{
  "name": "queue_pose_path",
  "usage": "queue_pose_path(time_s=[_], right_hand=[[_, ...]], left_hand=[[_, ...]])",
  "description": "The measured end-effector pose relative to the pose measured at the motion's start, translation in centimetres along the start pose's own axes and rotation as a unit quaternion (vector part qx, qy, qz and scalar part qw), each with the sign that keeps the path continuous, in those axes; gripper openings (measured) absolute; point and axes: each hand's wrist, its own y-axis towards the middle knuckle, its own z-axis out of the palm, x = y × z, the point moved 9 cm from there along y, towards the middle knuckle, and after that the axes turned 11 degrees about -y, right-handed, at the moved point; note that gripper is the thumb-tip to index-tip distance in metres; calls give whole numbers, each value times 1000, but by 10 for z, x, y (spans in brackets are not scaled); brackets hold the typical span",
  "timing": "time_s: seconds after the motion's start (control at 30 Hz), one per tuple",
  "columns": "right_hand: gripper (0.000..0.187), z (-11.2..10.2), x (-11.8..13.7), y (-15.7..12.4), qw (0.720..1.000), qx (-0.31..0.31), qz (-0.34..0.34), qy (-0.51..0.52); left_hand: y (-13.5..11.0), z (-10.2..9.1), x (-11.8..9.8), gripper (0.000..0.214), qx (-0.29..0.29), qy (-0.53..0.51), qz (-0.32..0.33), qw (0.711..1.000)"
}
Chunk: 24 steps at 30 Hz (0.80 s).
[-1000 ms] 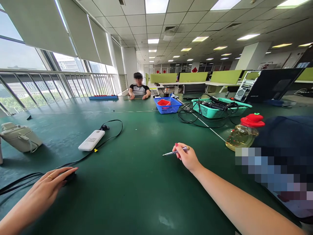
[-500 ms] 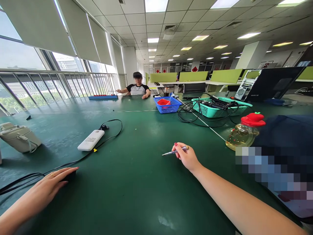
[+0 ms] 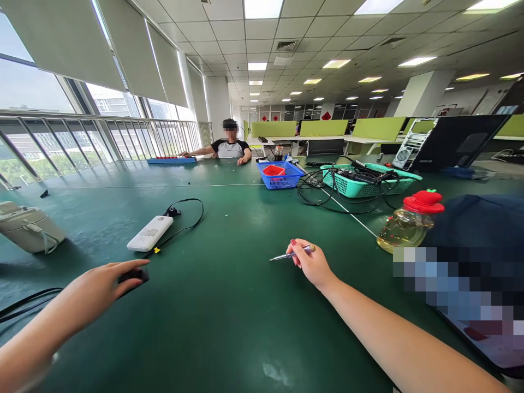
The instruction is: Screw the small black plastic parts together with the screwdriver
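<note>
My right hand (image 3: 314, 268) is closed around a small screwdriver (image 3: 280, 257) with a thin metal shaft and a see-through handle, its tip pointing left just above the green table (image 3: 229, 311). At the left, my left hand (image 3: 90, 292) grips a small black block-shaped object (image 3: 138, 276) between thumb and fingers; its kind is unclear, as the hand covers part of it. Beyond this hand lies a white power strip (image 3: 150, 233) with a black cord (image 3: 200, 214) and a yellow tag (image 3: 156, 250).
A jar with a red lid (image 3: 423, 201) stands at right beside dark fabric (image 3: 483, 218). Farther back are a blue basket (image 3: 282, 182), a green basket (image 3: 356, 189) of cables and a black computer case (image 3: 454, 144). A beige case (image 3: 30, 226) sits left. A person (image 3: 230, 147) sits opposite.
My left hand has moved to the right and up, lifting the black object off the tabletop. The right hand with the screwdriver has hardly moved. The person opposite has lowered an arm toward the blue tray.
</note>
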Motion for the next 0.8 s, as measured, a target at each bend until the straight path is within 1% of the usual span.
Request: queue_pose_path(time_s=[0.07, 0.13, 0.2, 0.23, 0.27, 0.33, 0.4, 0.43, 0.5, 0.6, 0.67, 0.73, 0.8], right_hand=[[53, 0, 0, 0, 1000, 0, -1, 0], [52, 0, 1, 0, 1000, -2, -4, -2], [51, -3, 1, 0, 1000, -9, -8, -5], [50, -5, 2, -1, 1000, -15, -10, -8], [48, -7, 2, -1, 1000, -23, -12, -11], [44, -12, 5, -2, 999, -42, -23, -20], [38, -15, 9, -3, 997, -56, -40, -35], [34, -17, 13, -4, 996, -63, -51, -44], [26, -17, 20, -6, 992, -75, -75, -69], [18, -15, 29, -9, 984, -81, -110, -112], [16, -11, 34, -11, 980, -77, -126, -137], [15, -9, 39, -13, 976, -73, -142, -150], [13, -8, 46, -17, 972, -67, -167, -153]], left_hand=[[7, 1, -65, 53, -1, -7, 71, 997], [11, 12, -133, 51, 15, -46, 163, 985], [15, 29, -195, 44, 19, -86, 251, 964], [17, 38, -221, 41, 18, -101, 285, 953], [20, 49, -242, 39, 17, -109, 309, 945], [29, 71, -272, 37, 21, -111, 325, 939], [40, 91, -287, 39, 27, -106, 321, 941], [45, 98, -290, 40, 26, -111, 317, 942], [53, 108, -290, 41, 20, -134, 308, 942], [61, 116, -283, 44, 21, -191, 310, 931], [63, 118, -276, 52, 28, -236, 312, 920], [66, 118, -267, 61, 33, -273, 296, 915], [70, 119, -259, 63, 34, -287, 265, 920]])
